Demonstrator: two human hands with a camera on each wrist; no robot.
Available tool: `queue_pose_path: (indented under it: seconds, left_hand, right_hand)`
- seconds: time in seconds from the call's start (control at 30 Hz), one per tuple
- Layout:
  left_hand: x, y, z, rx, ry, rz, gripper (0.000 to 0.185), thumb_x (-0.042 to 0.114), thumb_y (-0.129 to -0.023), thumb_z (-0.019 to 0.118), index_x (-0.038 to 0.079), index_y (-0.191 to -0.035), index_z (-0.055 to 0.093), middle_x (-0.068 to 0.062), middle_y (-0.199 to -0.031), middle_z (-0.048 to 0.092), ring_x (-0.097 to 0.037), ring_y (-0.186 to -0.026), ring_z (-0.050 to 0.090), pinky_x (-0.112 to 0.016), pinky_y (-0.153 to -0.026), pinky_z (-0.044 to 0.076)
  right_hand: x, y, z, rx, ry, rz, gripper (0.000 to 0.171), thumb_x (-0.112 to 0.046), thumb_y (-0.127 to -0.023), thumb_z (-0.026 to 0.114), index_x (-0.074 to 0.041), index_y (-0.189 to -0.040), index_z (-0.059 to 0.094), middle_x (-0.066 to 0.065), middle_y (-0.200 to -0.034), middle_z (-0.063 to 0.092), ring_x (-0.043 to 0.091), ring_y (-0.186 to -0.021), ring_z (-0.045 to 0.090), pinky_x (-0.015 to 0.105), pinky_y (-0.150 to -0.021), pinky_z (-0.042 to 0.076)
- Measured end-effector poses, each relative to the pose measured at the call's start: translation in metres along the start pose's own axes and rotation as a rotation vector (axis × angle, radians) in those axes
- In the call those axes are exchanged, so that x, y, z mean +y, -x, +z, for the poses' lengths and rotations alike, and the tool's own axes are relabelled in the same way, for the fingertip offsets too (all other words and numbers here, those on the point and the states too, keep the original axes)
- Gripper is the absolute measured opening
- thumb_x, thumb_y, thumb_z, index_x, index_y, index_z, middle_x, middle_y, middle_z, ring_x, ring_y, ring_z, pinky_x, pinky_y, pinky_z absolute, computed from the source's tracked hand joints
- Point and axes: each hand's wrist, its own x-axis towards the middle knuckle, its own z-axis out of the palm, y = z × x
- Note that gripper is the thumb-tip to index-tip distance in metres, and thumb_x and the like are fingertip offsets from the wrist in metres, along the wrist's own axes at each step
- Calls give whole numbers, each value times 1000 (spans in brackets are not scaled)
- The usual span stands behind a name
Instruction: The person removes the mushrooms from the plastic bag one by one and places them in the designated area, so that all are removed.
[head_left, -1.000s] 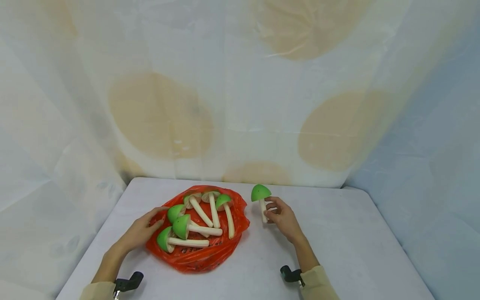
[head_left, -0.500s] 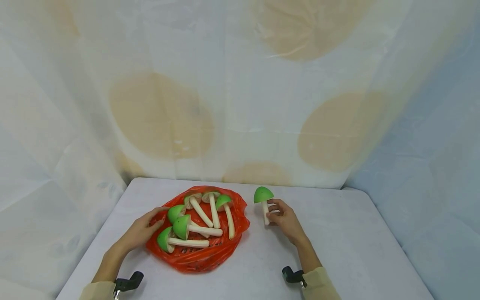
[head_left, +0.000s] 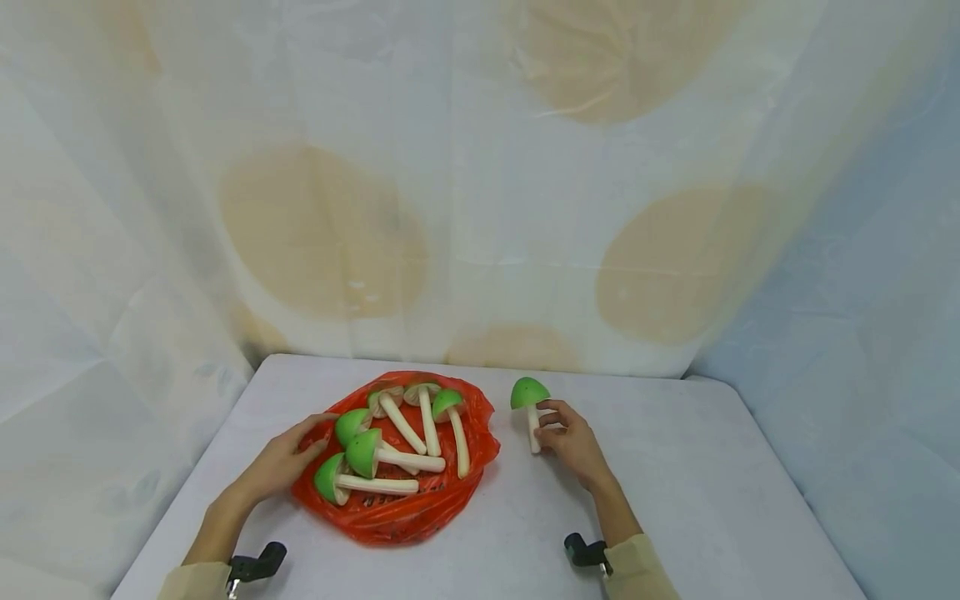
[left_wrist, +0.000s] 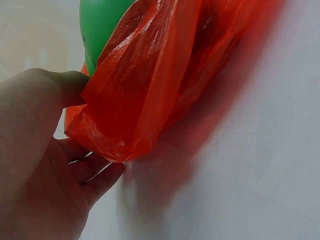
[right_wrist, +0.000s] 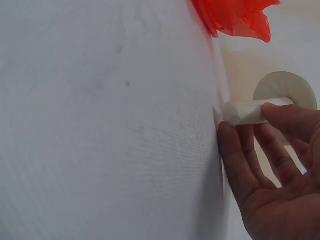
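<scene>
My right hand pinches the pale stem of a green-capped toy mushroom and holds it upright, right of the red plastic bag. In the right wrist view my fingers curl round the stem, whose end is at the white table. Several more green-capped mushrooms lie on the open bag. My left hand is at the bag's left edge. In the left wrist view the crumpled red plastic sits between its thumb and fingers.
The white table is ringed by a pale draped cloth with tan spots on the back and both sides. Black wrist mounts show at the bottom edge.
My right hand has moved the mushroom slightly to the right and lower, toward the table. My left hand and the bag have stayed put.
</scene>
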Motion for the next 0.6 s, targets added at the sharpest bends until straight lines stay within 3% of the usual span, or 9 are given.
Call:
queue_pose_path:
  seconds: [0.37,0.6]
  left_hand:
    - [-2,1,1,1,-2,-3,40,19,-103,58,23,-143,52,-18,-145,53,-44,-133,48,-67,-104,42]
    - [-2,0,0,-3,-2,-10,40,19,-103,58,24,-143,52,-18,-146,53,-44,-134,48,-66,-104,42]
  right_hand:
    - [-4,3,1,11,15,36,44,-1,-87,71,-7,-129,61,19,-108,64,25,-88,66,41,-74,61]
    - [1,0,0,14,30,27,43,-2,-88,71,-13,-128,63,15,-107,64,23,-88,65,37,-73,60]
